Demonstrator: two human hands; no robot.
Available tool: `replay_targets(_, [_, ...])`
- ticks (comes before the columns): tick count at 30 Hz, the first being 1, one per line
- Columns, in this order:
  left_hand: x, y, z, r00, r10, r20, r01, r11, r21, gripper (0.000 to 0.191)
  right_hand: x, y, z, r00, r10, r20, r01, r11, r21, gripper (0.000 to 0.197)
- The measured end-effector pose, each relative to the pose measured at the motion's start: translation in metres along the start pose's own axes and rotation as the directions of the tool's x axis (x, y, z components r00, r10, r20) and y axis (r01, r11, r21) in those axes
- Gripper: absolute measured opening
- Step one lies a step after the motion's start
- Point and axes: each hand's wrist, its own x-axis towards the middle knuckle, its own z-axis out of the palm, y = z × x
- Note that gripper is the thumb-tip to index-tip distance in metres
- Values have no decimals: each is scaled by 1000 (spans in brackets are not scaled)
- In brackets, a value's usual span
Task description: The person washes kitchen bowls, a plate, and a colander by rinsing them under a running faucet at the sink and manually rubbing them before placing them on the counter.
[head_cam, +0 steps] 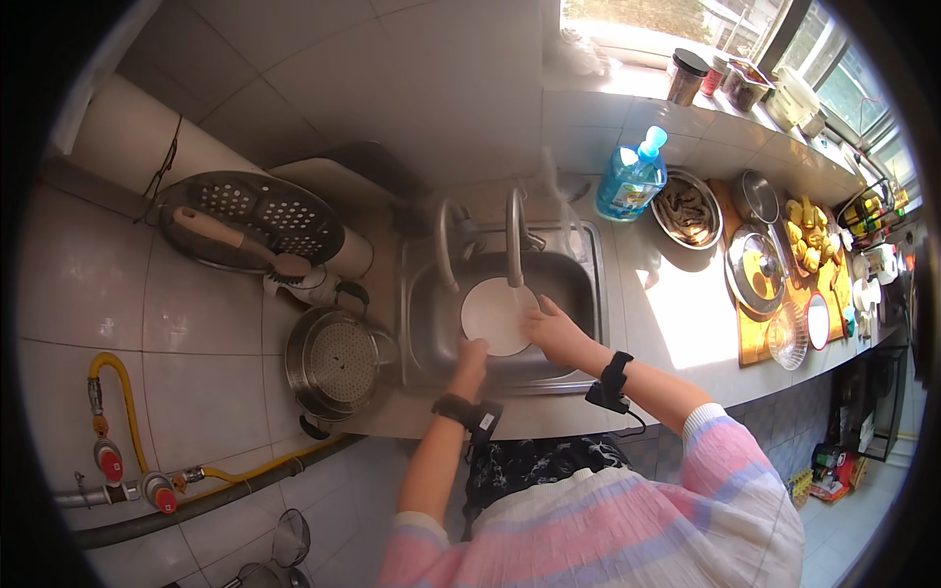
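Over the stainless steel sink [423, 360], a round white plate [494, 317] is held under the curved tap [515, 242]. My left hand [473, 361] grips the plate's lower left edge. Against its right side lies my right hand [550, 334], fingers on the surface; whether it grips or only rubs the plate cannot be told. A second curved spout [444, 246] stands to the left of the first. Black straps with small boxes sit on both wrists.
Left of the sink are a steel steamer pot [342, 364] and a brush [228, 237] before a perforated pan [309, 213]. To the right stand a blue soap bottle [631, 180], a bowl of shrimp [688, 209], a glass lid [756, 270] and a wooden board [751, 345].
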Motion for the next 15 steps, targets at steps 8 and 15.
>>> replay_targets(8, [-22, -24, 6, 746, 269, 610, -495, 836, 237, 39, -31, -6, 18, 670, 636, 382, -175, -364, 915, 77])
replay_targets(15, [-85, 14, 40, 898, 355, 260, -400, 905, 144, 47, -6, -9, 35, 703, 631, 328, 116, -557, 823, 64])
